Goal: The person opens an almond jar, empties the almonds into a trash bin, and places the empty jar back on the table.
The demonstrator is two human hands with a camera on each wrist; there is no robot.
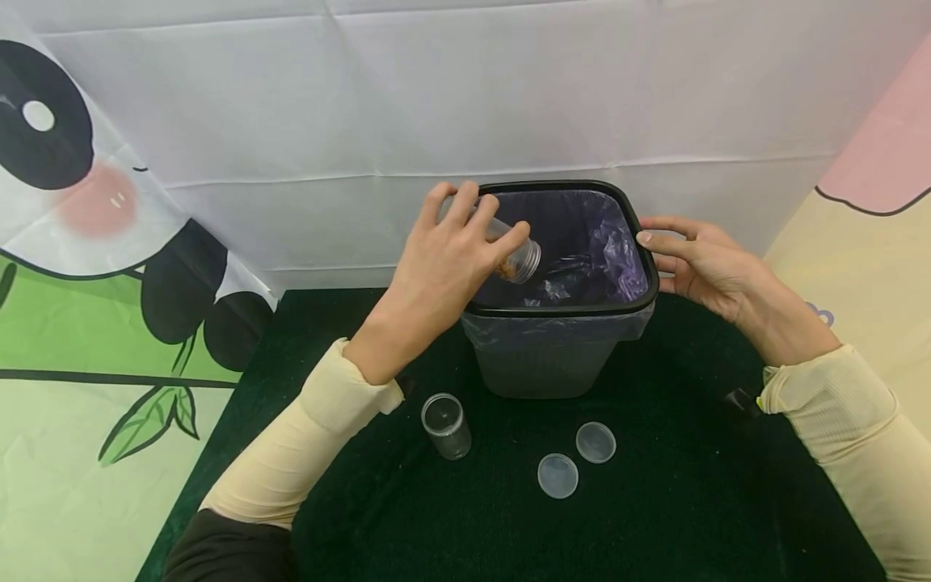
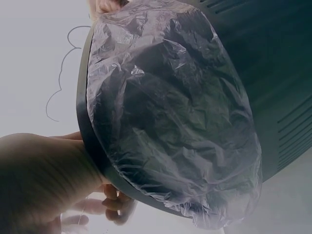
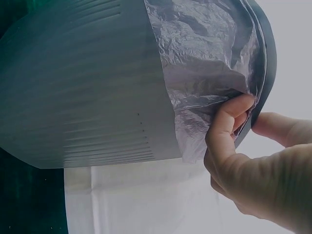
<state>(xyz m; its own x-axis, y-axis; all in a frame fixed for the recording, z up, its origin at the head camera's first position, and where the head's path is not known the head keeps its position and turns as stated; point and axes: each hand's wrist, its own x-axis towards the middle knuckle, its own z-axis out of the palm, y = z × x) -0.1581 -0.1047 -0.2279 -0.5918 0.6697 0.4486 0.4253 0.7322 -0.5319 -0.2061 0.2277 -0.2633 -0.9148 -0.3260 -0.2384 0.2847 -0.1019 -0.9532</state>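
My left hand [image 1: 451, 255] grips a clear plastic jar [image 1: 525, 260] from above, tilted with its threaded mouth over the bin's opening. Some orange-brown bits show inside the jar. The grey trash bin [image 1: 545, 368] stands upright, with a black rim and a thin purple bag [image 1: 614, 250] lining it and folded over the outside. At the bin's right side, my right hand [image 1: 701, 263] pinches the rim and bag edge, thumb on top and fingers below, as the right wrist view shows the hand [image 3: 253, 156] closely. In the left wrist view the bag [image 2: 175, 107] hides most of the bin's wall.
A second clear jar [image 1: 447, 427], lidless, stands in front of the bin at left. Two round translucent lids [image 1: 558, 475] lie flat nearby on the dark green cloth [image 1: 655, 517]. A white fabric backdrop [image 1: 364, 121] rises close behind the bin.
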